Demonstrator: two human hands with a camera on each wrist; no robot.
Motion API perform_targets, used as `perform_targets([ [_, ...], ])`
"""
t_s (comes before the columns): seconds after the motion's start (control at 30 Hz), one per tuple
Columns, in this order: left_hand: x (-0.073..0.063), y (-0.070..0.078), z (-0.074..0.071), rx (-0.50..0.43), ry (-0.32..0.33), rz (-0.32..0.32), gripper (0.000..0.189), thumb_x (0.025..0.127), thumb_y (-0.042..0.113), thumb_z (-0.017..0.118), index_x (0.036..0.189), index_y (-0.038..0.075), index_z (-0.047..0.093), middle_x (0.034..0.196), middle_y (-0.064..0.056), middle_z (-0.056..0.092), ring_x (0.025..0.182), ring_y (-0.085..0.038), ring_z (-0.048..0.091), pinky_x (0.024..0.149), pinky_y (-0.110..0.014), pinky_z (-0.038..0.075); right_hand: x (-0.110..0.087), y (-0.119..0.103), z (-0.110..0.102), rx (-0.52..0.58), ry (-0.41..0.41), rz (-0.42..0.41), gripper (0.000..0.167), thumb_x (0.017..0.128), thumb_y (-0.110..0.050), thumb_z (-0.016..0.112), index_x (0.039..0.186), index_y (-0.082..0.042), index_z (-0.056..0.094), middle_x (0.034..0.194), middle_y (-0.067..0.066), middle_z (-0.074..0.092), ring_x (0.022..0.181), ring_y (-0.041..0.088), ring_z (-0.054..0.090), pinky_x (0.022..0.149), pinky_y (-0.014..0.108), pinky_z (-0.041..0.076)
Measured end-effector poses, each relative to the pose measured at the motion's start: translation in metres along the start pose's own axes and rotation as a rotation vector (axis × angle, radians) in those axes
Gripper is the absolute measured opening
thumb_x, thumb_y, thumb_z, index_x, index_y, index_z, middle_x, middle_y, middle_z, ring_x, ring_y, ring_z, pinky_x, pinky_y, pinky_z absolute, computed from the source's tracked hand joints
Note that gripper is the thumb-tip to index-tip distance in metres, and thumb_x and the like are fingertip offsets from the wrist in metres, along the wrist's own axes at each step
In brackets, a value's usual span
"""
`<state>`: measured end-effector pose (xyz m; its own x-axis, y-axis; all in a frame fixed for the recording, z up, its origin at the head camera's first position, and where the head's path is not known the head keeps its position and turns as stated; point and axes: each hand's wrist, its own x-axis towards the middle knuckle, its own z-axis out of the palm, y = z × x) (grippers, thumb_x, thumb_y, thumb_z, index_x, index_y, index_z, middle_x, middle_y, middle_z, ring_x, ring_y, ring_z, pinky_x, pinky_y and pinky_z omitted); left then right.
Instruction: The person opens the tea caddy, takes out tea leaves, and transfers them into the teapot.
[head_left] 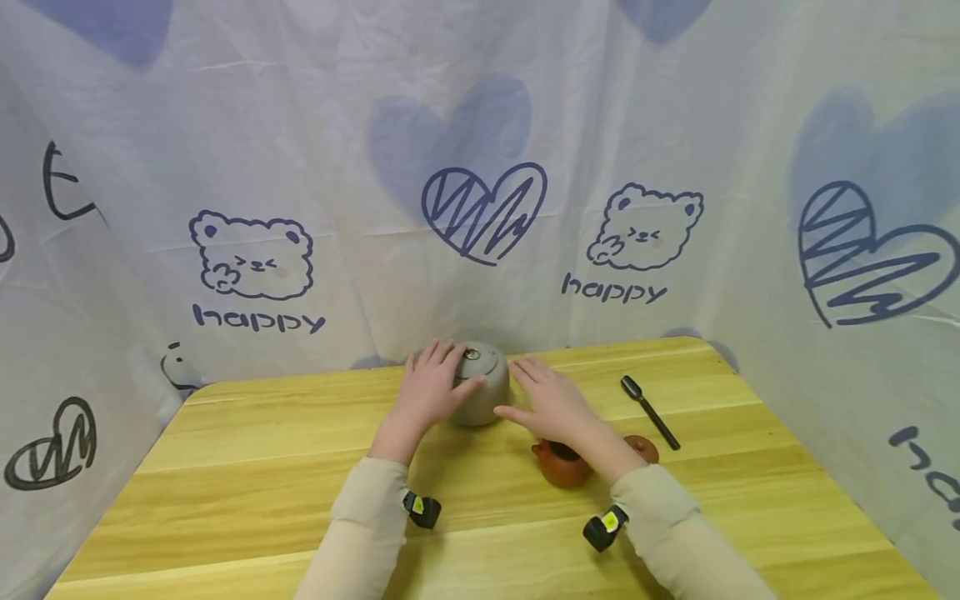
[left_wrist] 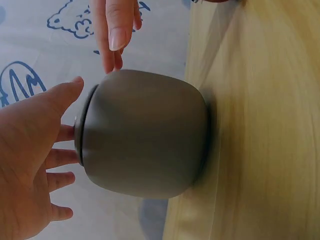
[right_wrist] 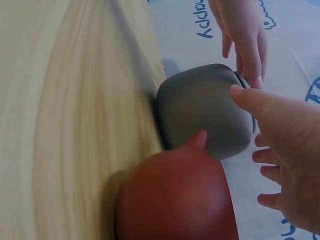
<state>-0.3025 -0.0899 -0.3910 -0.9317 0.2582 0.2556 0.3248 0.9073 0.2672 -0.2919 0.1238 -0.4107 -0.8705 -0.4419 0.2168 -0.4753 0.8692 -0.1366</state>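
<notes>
A grey lidded jar (head_left: 483, 407) stands upright near the table's back edge, its flat lid (head_left: 486, 358) seated on top. My left hand (head_left: 431, 387) reaches to the jar's left side, fingers extended and spread at the lid, with the thumb toward its front. On the other side is my right hand (head_left: 555, 404), fingers straight, tips close to the jar's right shoulder. In the left wrist view the jar (left_wrist: 145, 135) rests on the wood between both hands. Under my right forearm sits an open reddish-brown teapot (head_left: 562, 468), partly hidden; its spout shows in the right wrist view.
A round reddish-brown lid (head_left: 642, 448) lies right of the teapot, partly behind my right wrist. Farther right is a dark spoon-like scoop (head_left: 651, 412). The wooden table (head_left: 247, 467) meets a white printed curtain (head_left: 345, 167) at the back and sides.
</notes>
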Motion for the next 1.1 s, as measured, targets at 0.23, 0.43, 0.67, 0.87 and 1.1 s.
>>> perform_targets([
  [0.23,0.007,-0.006,0.006,-0.002,-0.012,-0.041,0.08,0.091,0.065,0.051,0.15,0.012,0.039,0.154,-0.012,0.04,0.148,-0.037,0.024,0.117,-0.064,0.018,0.011,-0.007,0.005,-0.013,-0.031,0.011,0.085,0.093,-0.062,0.049,0.152,-0.003,0.032,0.157,0.013,0.035,0.148,0.032,0.028,0.118,0.048,0.029],
  [0.43,0.014,-0.009,0.01,0.002,0.004,-0.078,0.09,0.086,0.071,0.052,0.149,0.008,0.039,0.154,-0.012,0.04,0.149,-0.036,0.023,0.117,-0.065,0.017,0.021,-0.008,0.006,-0.021,-0.044,0.033,0.086,0.093,-0.064,0.048,0.153,-0.005,0.029,0.159,0.012,0.031,0.149,0.031,0.025,0.119,0.049,0.028],
  [0.67,0.016,-0.011,0.009,-0.023,0.003,-0.092,0.093,0.083,0.073,0.055,0.148,0.008,0.041,0.152,-0.012,0.042,0.144,-0.036,0.029,0.117,-0.063,0.02,0.03,-0.007,0.007,-0.026,-0.053,0.053,0.089,0.091,-0.066,0.049,0.153,-0.005,0.029,0.159,0.011,0.032,0.15,0.029,0.025,0.118,0.05,0.029],
  [0.87,0.017,-0.012,0.009,-0.098,0.022,-0.104,0.093,0.08,0.071,0.061,0.144,0.006,0.045,0.147,-0.015,0.047,0.137,-0.037,0.034,0.116,-0.058,0.024,0.033,-0.007,0.005,0.001,-0.043,0.05,0.088,0.09,-0.064,0.053,0.151,-0.004,0.034,0.157,0.012,0.035,0.149,0.029,0.026,0.119,0.049,0.028],
  [1.1,0.018,-0.014,0.013,-0.105,0.047,-0.102,0.091,0.078,0.072,0.062,0.141,0.007,0.049,0.142,-0.013,0.052,0.129,-0.034,0.039,0.111,-0.052,0.03,0.033,-0.008,0.002,0.02,-0.037,0.053,0.087,0.088,-0.062,0.057,0.149,-0.003,0.037,0.155,0.013,0.038,0.148,0.03,0.029,0.119,0.047,0.028],
])
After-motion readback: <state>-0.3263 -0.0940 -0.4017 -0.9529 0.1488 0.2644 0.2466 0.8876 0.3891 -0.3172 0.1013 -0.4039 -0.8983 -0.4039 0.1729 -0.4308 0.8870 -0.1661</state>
